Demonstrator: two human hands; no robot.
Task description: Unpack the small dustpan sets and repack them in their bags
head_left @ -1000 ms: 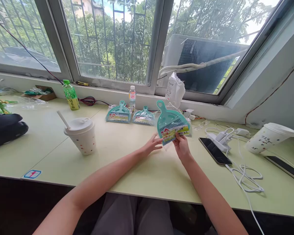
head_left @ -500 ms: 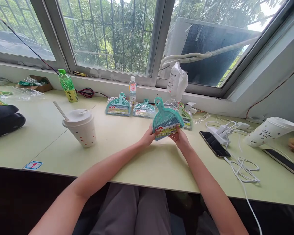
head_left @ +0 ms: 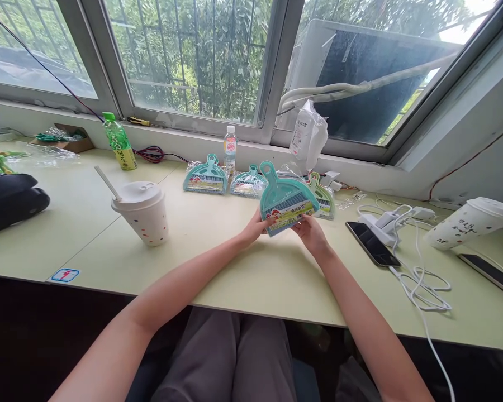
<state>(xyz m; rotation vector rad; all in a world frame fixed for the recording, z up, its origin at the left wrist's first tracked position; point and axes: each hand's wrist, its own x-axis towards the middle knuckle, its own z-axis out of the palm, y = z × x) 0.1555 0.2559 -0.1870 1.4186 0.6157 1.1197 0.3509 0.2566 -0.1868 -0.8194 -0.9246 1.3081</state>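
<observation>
A teal dustpan and brush set point(head_left: 284, 192) in clear wrapping is held up over the table, its handle pointing up and a little left. My left hand point(head_left: 256, 228) grips its lower left edge, thumb on the front. On the lower right edge, my right hand point(head_left: 311, 234) is closed too, its fingers partly behind the set. Behind it stand two more wrapped teal sets, one on the left point(head_left: 205, 177) and one in the middle point(head_left: 248, 183). A green set point(head_left: 323, 198) is partly hidden behind the held one.
On the left are a lidded paper cup point(head_left: 145, 215) with a straw, a green bottle point(head_left: 120, 142) and a black pouch point(head_left: 12, 201). A small clear bottle point(head_left: 230, 148) stands by the window. At right lie a phone point(head_left: 371, 243), white cables point(head_left: 427, 290) and another cup point(head_left: 471, 223).
The view has shifted slightly. The held dustpan set has turned a little, showing its label more squarely; both hands keep their hold on it.
</observation>
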